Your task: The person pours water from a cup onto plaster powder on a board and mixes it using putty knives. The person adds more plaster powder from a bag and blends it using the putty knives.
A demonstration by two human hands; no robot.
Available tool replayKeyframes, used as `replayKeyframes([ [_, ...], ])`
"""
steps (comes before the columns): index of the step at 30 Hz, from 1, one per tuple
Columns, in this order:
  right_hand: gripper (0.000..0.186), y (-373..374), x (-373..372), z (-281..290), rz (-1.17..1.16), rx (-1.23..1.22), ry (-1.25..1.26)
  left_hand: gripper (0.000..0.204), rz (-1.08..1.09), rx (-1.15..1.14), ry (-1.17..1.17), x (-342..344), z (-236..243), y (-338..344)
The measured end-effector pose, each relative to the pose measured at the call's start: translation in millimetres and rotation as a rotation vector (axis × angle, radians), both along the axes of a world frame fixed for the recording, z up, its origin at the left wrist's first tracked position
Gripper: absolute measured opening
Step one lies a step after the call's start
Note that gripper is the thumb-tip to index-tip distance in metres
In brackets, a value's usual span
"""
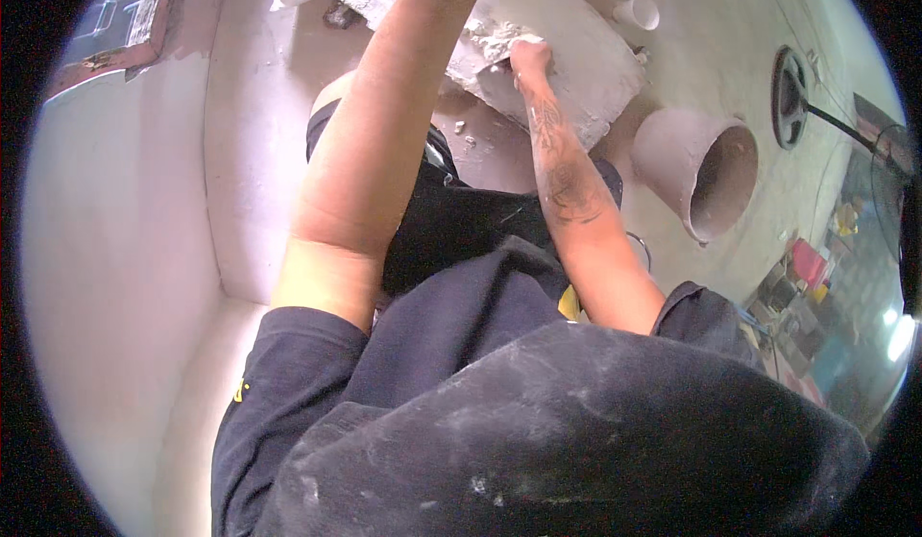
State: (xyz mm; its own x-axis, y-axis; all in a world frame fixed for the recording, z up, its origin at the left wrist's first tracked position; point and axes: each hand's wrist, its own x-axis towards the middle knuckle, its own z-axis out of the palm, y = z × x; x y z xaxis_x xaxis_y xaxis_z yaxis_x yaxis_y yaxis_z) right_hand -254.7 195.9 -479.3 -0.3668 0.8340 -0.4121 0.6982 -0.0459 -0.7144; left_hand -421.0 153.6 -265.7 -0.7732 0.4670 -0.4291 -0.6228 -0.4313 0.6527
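- So the main spot here is the whitish lump of wet-looking material (492, 36), sitting on the pale board (588, 81) toward that board's left edge, well in from its right corner.
- From the right hand (531, 55) the lump lies directly to the left and slightly up, right up against the knuckles as far as I can make out. Its longer direction runs roughly sideways, away from the fist.
- Right hand is clearly the nearer one. The left forearm (384, 105) passes left of the lump and runs off past the top.
- Right grip: fingers look curled in, back of the hand toward us. The finger side is hidden, so I can't tell how tightly it's closed or what it has hold of.
- There's a grey flat piece (496, 82) just below the lump and left of the right wrist, maybe a tool blade. Can't confirm it's in the grip.
- Left grip: out of frame, so no idea how open it is or what's in it.
- Beyond the board's right corner, a pale bucket (663, 148) lies tipped on the floor, with a small white cup (636, 13) farther up.
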Motion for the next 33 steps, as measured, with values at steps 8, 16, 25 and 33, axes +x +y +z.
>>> replayKeyframes([
  [8,0.027,74,-53,-6,0.464,0.285,-0.183,0.009,-0.063,0.282,0.043,7,6,-1],
  [16,0.028,47,-66,73,0.97,0.688,-0.345,0.01,-0.05,0.249,0.063,0,4,-10],
  [25,0.017,39,0,16,1.312,0.964,-0.196,0.013,-0.081,0.29,0.011,2,8,0],
  [33,0.017,88,-43,23,1.249,0.834,0.027,0.008,-0.02,0.171,0.046,-5,-7,6],
])
